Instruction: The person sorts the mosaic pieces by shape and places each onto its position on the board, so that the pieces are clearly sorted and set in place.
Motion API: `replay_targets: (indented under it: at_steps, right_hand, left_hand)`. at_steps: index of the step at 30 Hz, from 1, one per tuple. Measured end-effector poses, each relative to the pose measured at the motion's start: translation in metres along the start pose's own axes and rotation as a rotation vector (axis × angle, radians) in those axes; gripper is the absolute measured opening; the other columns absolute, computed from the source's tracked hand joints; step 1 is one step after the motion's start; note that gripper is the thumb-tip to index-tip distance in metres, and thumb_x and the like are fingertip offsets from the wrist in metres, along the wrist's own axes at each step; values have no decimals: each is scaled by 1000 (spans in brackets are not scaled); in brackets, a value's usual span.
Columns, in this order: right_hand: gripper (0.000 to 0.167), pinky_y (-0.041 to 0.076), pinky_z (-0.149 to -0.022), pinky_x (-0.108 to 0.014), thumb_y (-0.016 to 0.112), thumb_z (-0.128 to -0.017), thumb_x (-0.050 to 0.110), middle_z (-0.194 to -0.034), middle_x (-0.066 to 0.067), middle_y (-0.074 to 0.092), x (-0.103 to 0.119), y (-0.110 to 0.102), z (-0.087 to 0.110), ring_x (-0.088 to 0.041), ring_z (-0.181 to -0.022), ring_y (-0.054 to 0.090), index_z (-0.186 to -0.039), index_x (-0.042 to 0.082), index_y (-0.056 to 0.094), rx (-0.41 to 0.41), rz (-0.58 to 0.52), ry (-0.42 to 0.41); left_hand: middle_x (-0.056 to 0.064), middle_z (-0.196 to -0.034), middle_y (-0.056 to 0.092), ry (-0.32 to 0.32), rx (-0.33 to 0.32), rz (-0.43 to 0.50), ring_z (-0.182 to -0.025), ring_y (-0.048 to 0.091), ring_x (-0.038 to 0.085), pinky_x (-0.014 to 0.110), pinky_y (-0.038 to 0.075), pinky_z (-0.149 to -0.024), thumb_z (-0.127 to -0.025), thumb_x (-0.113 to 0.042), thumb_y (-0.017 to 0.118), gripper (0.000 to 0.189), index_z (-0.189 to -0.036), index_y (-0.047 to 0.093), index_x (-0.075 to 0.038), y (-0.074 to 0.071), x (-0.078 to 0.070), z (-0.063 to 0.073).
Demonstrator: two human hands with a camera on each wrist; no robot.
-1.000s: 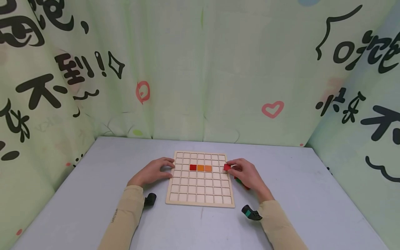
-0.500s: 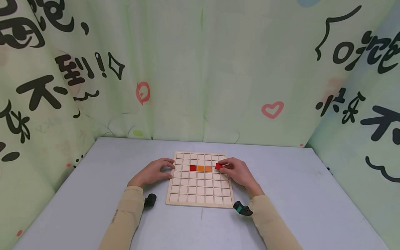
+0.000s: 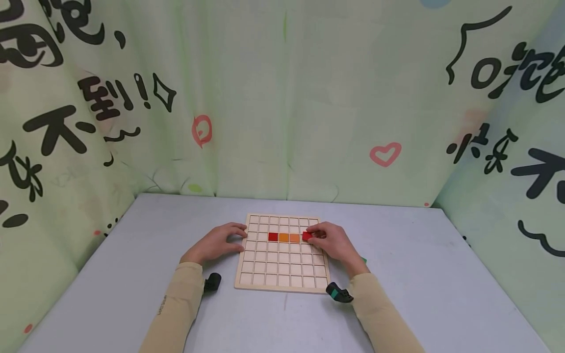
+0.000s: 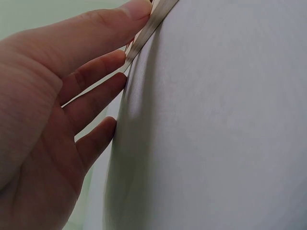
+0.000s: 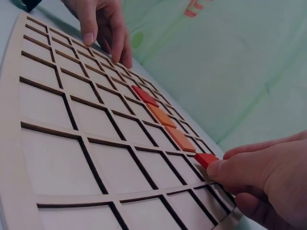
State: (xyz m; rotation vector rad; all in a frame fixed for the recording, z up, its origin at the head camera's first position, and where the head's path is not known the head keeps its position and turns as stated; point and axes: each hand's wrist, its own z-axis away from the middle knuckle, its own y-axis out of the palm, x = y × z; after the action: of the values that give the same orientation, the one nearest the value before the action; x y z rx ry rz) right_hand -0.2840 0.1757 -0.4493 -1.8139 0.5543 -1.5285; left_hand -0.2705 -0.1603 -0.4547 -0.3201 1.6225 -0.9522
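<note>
A wooden grid board (image 3: pixel 282 289) lies on the table. Set in one row of its cells are a red tile (image 3: pixel 273 237) and two orange tiles (image 3: pixel 284 238). My right hand (image 3: pixel 333 241) pinches another red tile (image 3: pixel 306 236) between thumb and fingers, one cell right of the orange pair. In the right wrist view this held tile (image 5: pixel 205 159) is tilted, its near corner at the cell's frame. Along the board's left edge, my left hand (image 3: pixel 215 243) rests thumb and fingertips, the fingers loosely extended. The left wrist view shows the thumb (image 4: pixel 136 9) right at that edge.
Part of a green piece (image 3: pixel 364 260) shows beside the right wrist, which hides what lies around it. Black wrist cameras (image 3: pixel 212 282) are strapped on both arms. A printed curtain (image 3: pixel 287 122) encloses the white table (image 3: pixel 282 326) at the back and sides.
My right hand has carried the red tile leftward from the board's right edge to beside the orange tiles, and lowered it slightly. The left hand has stayed put.
</note>
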Motion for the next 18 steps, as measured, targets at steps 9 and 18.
replay_targets:
  at_steps: [9, 18]
  right_hand:
    - [24, 51, -79, -33, 74, -86, 7, -101, -4, 66, 0, 0, 0, -19, -87, 57, -110, 7, 73, 26, 26, -39]
    - [25, 50, -83, -35, 73, -86, 8, -108, -6, 67, 0, 2, 0, -19, -89, 57, -111, 8, 73, 23, 39, -50]
  left_hand:
    - [9, -142, 51, 5, 7, 0, -137, 39, 32, 47, 32, -115, -86, -16, 76, 33, -116, 68, -6, -2, -1, 0]
    - [9, -142, 51, 16, 8, 1, -137, 39, 32, 47, 32, -114, -86, -16, 76, 32, -116, 68, -6, -2, -1, 2]
